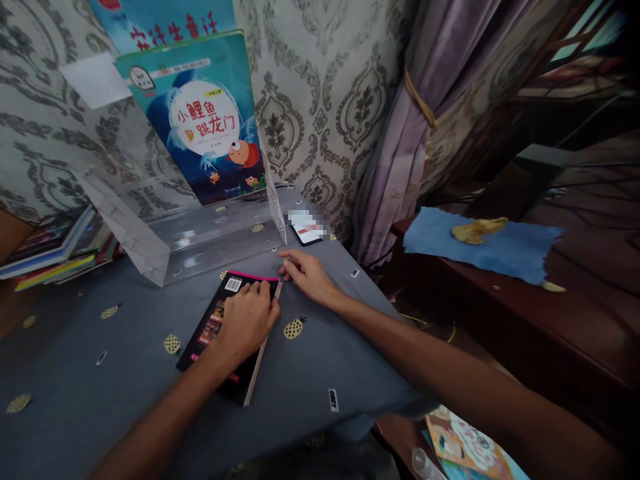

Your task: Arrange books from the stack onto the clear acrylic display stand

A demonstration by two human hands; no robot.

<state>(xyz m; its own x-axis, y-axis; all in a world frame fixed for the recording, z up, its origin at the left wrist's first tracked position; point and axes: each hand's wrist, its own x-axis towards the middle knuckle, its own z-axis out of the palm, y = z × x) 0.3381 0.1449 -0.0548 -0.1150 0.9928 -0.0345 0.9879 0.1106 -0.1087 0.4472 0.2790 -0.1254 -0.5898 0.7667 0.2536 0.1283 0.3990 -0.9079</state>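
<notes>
A black paperback book (pixel 203 337) with a pink top edge and a barcode lies on the patterned blue-grey tablecloth (pixel 135 373), back cover apparently up. My left hand (pixel 250 315) rests palm down on its cover, fingers spread toward the top edge and thumb near the page side. Just right of the book's upper corner is my right hand (pixel 311 275), held open with nothing visible in it and the thumb and forefinger a little apart. Behind the hands stands a clear acrylic book rack (pixel 160 260), holding an upright blue picture book (pixel 167 130) with fish on its cover.
Another blue book (pixel 170 17) stands behind the picture book. A phone (pixel 310 237), partly pixelated, lies right of the rack. Stacked books (pixel 65 250) are at left. A blue cloth (pixel 435 233) with a yellowish object (pixel 477 231) lies on a dark red surface at right.
</notes>
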